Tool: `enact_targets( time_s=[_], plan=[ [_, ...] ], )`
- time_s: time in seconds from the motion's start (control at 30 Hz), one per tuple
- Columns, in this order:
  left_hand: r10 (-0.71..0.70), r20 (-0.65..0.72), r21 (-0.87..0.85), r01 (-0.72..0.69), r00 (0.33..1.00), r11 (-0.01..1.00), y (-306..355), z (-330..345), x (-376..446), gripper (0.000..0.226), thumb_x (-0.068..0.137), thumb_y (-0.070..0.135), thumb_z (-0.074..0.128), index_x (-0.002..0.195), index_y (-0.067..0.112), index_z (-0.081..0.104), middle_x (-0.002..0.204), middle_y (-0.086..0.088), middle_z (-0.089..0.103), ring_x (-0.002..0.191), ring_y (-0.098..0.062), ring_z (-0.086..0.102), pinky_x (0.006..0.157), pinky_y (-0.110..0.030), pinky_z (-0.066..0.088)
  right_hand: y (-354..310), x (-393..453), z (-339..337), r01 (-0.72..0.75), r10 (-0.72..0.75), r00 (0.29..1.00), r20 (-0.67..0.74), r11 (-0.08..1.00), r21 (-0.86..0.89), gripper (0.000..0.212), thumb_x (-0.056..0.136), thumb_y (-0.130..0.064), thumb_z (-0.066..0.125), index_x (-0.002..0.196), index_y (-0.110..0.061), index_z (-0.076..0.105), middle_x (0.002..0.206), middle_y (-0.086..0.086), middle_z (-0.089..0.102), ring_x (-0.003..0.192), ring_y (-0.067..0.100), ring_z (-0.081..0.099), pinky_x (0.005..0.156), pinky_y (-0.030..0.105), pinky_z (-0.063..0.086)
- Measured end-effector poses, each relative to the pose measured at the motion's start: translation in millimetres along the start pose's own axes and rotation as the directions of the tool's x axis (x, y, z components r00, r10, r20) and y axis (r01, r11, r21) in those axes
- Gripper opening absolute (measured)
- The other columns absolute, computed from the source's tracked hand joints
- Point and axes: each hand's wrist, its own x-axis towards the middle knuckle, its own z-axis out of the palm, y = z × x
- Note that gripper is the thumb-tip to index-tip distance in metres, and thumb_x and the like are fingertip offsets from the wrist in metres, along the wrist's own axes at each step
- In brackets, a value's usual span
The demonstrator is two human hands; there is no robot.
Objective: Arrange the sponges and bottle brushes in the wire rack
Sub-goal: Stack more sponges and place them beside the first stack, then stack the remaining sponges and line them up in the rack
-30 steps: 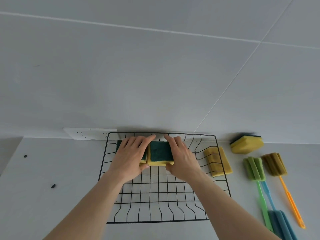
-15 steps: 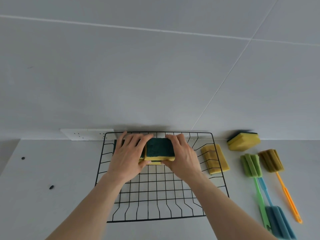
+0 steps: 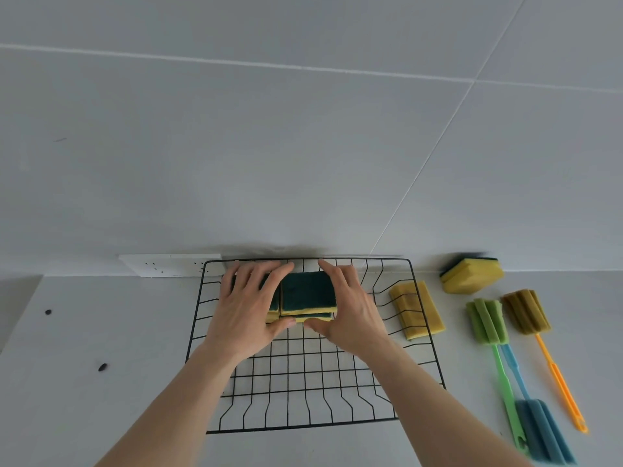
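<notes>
A black wire rack [image 3: 303, 382] lies on the white counter. At its back, a green-topped yellow sponge [image 3: 308, 291] sits on top of another sponge [image 3: 315, 319], of which only the front edge shows. My right hand [image 3: 350, 311] grips the top sponge from the right, with the thumb at the front. My left hand [image 3: 247, 308] presses over a third sponge [image 3: 274, 303] just to the left, mostly hiding it. A plain yellow sponge [image 3: 416, 310] lies at the rack's right side.
On the counter to the right are a yellow-and-green sponge [image 3: 472, 274] against the wall, a green brush [image 3: 487, 320], an orange-handled olive brush [image 3: 526, 311] and a blue brush [image 3: 542, 429]. A white socket strip [image 3: 168, 264] sits behind the rack's left corner.
The middle sponge has risen slightly between my hands, and the edge of a second sponge now shows beneath it. Both hands stay at the back of the rack.
</notes>
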Motion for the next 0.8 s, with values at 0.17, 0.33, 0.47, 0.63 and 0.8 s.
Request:
enact_targets(
  time_s=[0.17,0.33,0.47,0.63,0.8],
  plan=[
    [-0.034,0.049,0.015,0.033,0.998,0.999,3.0,-2.1,1.8,0.084,0.074,0.06,0.075,0.143,0.031,0.039,0.134,0.006,0.051,0.125,-0.023,0.043,0.117,-0.048,0.021,4.9,-7.1,3.6,-0.046,0.047,0.999,-0.011,0.996,0.082,0.089,0.075,-0.031,0.082,0.145,-0.034,0.028,0.127,-0.008,0.045,0.102,0.014,0.059,0.078,0.034,0.058],
    [-0.058,0.06,0.006,0.057,0.997,0.998,11.9,-8.1,1.9,0.091,0.072,0.058,0.078,0.147,0.029,0.036,0.139,0.003,0.047,0.127,-0.025,0.042,0.117,-0.049,0.022,6.4,-12.2,-2.9,-0.079,0.079,0.997,-0.004,0.996,0.035,0.087,0.078,-0.035,0.081,0.146,-0.04,0.026,0.129,-0.01,0.049,0.102,0.016,0.062,0.079,0.039,0.056],
    [-0.05,0.054,-0.03,0.051,0.997,0.998,20.8,-18.7,1.6,0.092,0.07,0.059,0.078,0.147,0.029,0.037,0.139,0.004,0.046,0.128,-0.025,0.04,0.117,-0.05,0.025,10.4,-22.8,-19.4,-0.108,0.107,0.993,-0.048,0.994,-0.005,0.078,0.083,-0.043,0.075,0.146,-0.038,0.028,0.13,-0.009,0.05,0.101,0.016,0.062,0.077,0.038,0.056],
    [-0.012,0.002,-0.068,0.012,1.0,0.998,46.8,-30.1,9.4,0.063,0.083,0.055,0.067,0.135,0.027,0.046,0.127,0.006,0.053,0.122,-0.023,0.043,0.113,-0.048,0.033,26.1,-48.1,-52.7,-0.146,0.14,0.975,-0.172,0.989,-0.021,0.043,0.087,-0.038,0.072,0.126,-0.03,0.055,0.111,-0.011,0.06,0.091,0.012,0.064,0.067,0.035,0.056],
    [0.039,-0.018,-0.137,-0.041,0.999,0.99,98.6,-33.4,25.4,0.033,0.091,0.05,0.059,0.118,0.032,0.059,0.114,0.013,0.061,0.116,-0.016,0.051,0.111,-0.04,0.035,59.7,-77.4,-93.4,-0.247,0.232,0.929,-0.288,0.969,-0.015,0.007,0.09,-0.038,0.066,0.093,-0.033,0.061,0.083,-0.015,0.064,0.069,0.009,0.062,0.055,0.032,0.051]
  ],
)
